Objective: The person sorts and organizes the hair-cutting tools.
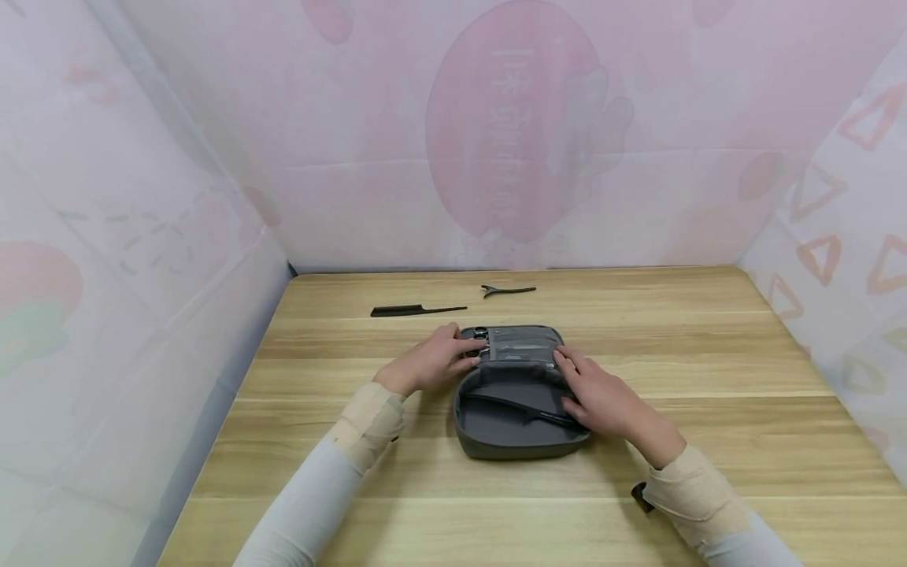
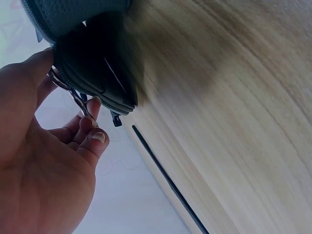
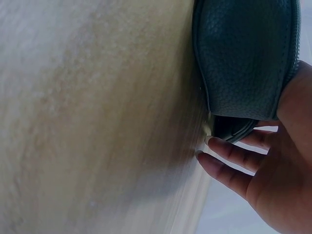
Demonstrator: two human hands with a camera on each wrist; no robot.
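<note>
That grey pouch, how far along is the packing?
Partly done, it seems. The grey pouch lies open with one black comb already inside. In hand: the left hand pinches the scissors at the pouch's far half, while the right hand steadies its side. Left on the table: the tail comb and hair clip.

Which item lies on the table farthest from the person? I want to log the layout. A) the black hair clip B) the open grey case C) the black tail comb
A: the black hair clip lies beyond the black tail comb and the open grey case.
</note>
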